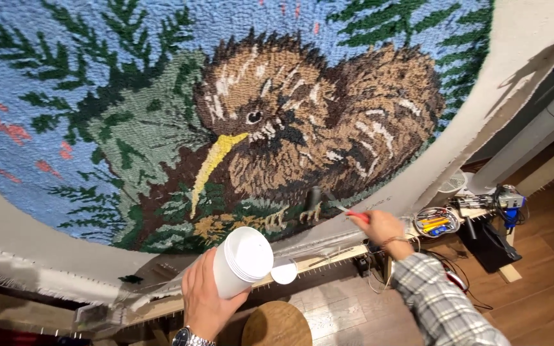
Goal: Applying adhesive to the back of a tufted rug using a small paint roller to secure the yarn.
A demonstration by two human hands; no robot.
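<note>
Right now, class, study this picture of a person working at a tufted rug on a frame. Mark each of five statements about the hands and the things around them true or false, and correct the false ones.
1. The left hand holds a white cup. True.
2. The right hand holds a blue brush. False: it holds a thin red-handled tool against the rug's lower edge.
3. The rug shows a brown bird with a long yellow beak. True.
4. The right sleeve is plain black. False: it is grey and white plaid.
5. A round wooden stool stands on the floor below the hands. True.
</note>
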